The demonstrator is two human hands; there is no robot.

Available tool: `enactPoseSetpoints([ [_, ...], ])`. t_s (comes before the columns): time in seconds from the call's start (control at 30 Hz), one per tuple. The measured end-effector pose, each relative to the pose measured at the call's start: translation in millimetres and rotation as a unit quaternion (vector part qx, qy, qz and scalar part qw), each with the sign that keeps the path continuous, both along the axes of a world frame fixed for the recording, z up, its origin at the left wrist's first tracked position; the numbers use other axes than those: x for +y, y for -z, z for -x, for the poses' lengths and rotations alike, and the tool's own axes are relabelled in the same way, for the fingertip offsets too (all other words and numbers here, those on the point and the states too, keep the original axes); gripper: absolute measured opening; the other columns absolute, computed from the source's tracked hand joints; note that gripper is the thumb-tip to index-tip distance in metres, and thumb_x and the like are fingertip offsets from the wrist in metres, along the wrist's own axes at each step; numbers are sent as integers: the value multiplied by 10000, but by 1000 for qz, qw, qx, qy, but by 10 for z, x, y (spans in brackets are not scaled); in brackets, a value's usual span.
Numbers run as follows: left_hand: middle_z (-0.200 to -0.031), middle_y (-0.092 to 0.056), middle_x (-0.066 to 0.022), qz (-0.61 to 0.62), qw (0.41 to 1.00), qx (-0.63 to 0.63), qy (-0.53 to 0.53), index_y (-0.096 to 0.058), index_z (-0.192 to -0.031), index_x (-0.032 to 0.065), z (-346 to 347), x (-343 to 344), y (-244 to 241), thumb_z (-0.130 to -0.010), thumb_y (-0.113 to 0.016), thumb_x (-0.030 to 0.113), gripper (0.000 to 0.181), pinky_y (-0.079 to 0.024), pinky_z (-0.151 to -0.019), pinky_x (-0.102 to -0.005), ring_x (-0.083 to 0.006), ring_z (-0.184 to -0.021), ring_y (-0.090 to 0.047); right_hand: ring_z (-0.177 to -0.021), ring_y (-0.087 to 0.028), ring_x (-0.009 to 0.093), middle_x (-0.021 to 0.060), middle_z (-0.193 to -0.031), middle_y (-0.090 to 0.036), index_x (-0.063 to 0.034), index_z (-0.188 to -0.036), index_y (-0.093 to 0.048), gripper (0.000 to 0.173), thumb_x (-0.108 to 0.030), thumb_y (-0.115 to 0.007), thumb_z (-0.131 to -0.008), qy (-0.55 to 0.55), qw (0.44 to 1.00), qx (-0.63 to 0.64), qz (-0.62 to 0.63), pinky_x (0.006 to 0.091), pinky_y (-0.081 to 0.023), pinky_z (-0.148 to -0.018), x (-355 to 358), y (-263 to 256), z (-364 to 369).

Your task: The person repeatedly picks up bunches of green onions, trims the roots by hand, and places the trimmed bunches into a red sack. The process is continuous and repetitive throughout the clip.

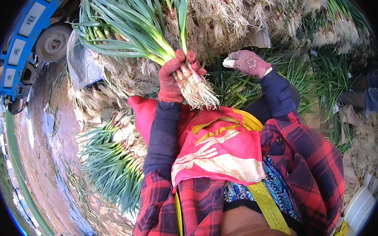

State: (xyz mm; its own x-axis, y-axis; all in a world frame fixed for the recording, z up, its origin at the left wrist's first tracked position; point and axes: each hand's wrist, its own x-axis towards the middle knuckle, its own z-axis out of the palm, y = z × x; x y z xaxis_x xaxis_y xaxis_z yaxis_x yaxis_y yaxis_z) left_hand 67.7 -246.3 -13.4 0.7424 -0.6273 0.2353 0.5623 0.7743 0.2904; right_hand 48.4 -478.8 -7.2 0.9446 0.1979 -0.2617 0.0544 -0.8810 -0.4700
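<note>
My left hand (172, 78), in a red knit glove, holds a small bunch of green onions (160, 42) by the pale stems, with leaves up and left and white roots hanging over a red apron (206, 143). One stalk stands more upright beside the others between my fingers. To the right, my right hand (249, 62), in a pink glove with a flower print, is apart from the bunch, its fingers curled; whether it holds anything small I cannot tell. Behind both hands lies a large heap of rooted green onions (215, 19).
Loose green leaves (239, 89) lie below my right hand. At left sit a bundled pile of green onions (114, 168), a grey sheet (83, 62), wet muddy ground (41, 136) and a blue truck's wheel (53, 43). Another person's leg (358, 96) shows at far right, near a white container (360, 208).
</note>
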Motion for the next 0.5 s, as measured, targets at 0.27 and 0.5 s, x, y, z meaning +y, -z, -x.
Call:
enactPoseSetpoints([
  [0.27,-860,-479,-84,5,998,-29,55,-468,-787,98,254,-168,-15,-745,-573,174,137,-508,-727,-465,-241,-768,-551,-889,-539,121,74,-927,-603,31,-1001,-596,339,-246,-536,-814,-68,818,-20,-571,251,-408,-810,602,-169,-94],
  [0.5,-1113,-524,-192,-107,993,37,-18,-532,-1010,37,385,-152,-142,-723,-588,164,318,-357,-931,-521,-328,-1012,-527,-711,-582,137,110,-854,-622,61,-1035,-552,412,-123,-658,-681,70,892,-72,-440,252,-468,-641,553,-658,-104],
])
